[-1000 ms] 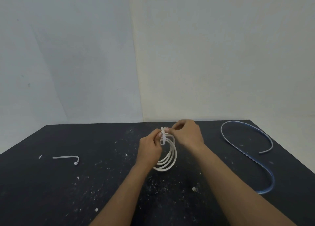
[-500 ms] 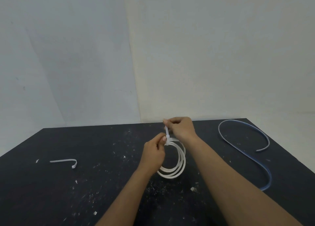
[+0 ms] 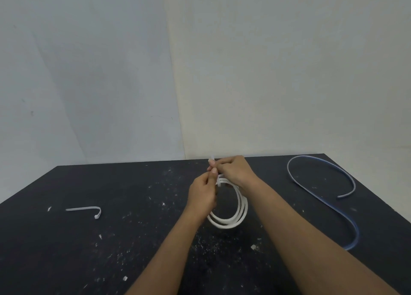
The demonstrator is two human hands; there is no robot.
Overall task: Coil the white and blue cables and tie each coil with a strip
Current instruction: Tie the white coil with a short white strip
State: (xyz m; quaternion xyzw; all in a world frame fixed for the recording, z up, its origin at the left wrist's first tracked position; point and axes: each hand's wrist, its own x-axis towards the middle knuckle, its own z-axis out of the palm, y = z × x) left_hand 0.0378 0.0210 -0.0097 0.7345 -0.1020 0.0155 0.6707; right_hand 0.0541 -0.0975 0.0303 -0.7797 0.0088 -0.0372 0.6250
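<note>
The white cable [image 3: 235, 219] hangs as a coil of several loops over the middle of the black table [image 3: 89, 250]. A white strip [image 3: 213, 161] wraps the top of the coil, its tail sticking up. My left hand [image 3: 201, 194] pinches the strip and the coil's top from the left. My right hand [image 3: 233, 170] pinches the strip's tail from the right, fingers curled. The blue cable [image 3: 329, 205] lies uncoiled in an S-shape on the right side of the table. A second white strip [image 3: 85, 209], bent at one end, lies on the left.
White specks and small scraps [image 3: 253, 247] are scattered over the tabletop. Pale walls meet in a corner just behind the table's far edge. The table's right edge runs close to the blue cable.
The coil has tilted and hangs lower to the right of my left hand. My right hand has stayed on the strip's tail at the coil's top. The view has shifted slightly.
</note>
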